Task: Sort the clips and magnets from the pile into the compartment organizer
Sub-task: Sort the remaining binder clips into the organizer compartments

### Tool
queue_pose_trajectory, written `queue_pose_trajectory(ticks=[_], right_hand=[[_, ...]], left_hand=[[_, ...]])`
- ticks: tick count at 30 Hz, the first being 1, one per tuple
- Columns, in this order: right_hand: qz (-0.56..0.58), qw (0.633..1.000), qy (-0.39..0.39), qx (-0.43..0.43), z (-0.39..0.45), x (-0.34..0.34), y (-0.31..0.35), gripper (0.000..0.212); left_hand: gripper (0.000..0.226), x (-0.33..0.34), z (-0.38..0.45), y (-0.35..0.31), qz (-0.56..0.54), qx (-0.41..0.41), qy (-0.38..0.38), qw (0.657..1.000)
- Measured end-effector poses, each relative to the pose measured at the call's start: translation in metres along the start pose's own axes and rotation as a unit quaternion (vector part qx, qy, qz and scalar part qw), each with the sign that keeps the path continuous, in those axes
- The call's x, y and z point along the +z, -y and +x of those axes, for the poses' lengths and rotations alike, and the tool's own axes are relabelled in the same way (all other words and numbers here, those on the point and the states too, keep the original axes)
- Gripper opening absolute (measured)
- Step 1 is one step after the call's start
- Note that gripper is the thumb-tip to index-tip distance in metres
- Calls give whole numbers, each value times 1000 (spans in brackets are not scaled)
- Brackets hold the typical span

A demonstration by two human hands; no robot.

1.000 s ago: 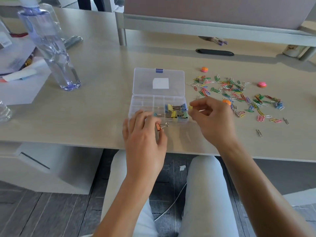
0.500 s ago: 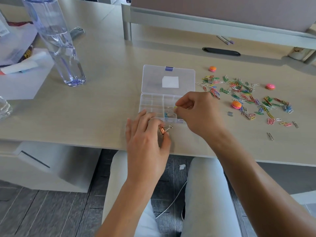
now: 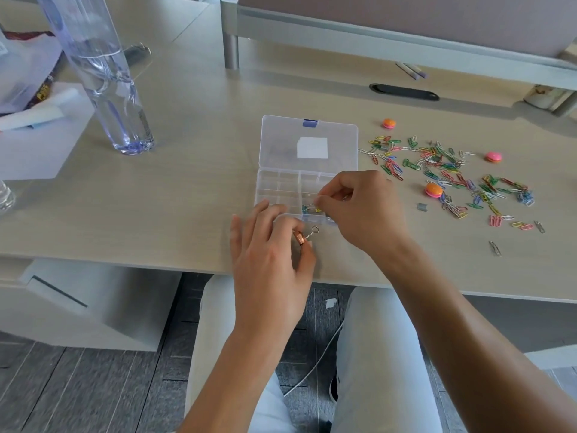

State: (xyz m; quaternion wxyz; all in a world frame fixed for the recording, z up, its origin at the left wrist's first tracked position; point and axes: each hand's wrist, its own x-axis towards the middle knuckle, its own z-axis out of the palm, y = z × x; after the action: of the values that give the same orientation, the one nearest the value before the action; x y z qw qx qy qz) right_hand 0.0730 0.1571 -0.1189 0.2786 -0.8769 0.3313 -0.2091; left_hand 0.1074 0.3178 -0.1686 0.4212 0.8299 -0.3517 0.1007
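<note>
A clear compartment organizer (image 3: 282, 189) lies open on the desk, its lid (image 3: 309, 142) folded back. My left hand (image 3: 268, 254) pinches a copper binder clip (image 3: 304, 235) just in front of the organizer. My right hand (image 3: 359, 207) hovers over the organizer's near right compartments, fingertips pinched on a small clip; coloured binder clips (image 3: 309, 209) show beneath it. The pile of coloured paper clips (image 3: 446, 173) spreads to the right, with three round orange-pink magnets (image 3: 433, 190) among it.
A tall clear water bottle (image 3: 106, 79) stands at the left, beside papers (image 3: 34, 135). A raised shelf leg (image 3: 231, 51) and a black cable slot (image 3: 404, 92) are at the back. Stray grey clips (image 3: 495, 247) lie near the desk's front edge.
My right hand has moved left from the organizer's right edge to over its near right compartments. My left hand stays put with the copper clip. The view has tilted down slightly.
</note>
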Motion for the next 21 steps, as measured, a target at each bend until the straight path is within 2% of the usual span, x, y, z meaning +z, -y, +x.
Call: queue_pose_trajectory(ticks=[7, 21], right_hand=[[-3, 1000, -5, -2, -2, -1, -2, 7], [-34, 997, 6, -69, 0, -2, -5, 4]], left_hand=[[16, 0, 0, -1, 1, -1, -1, 1000], [16, 1, 0, 0, -4, -5, -6, 1000]])
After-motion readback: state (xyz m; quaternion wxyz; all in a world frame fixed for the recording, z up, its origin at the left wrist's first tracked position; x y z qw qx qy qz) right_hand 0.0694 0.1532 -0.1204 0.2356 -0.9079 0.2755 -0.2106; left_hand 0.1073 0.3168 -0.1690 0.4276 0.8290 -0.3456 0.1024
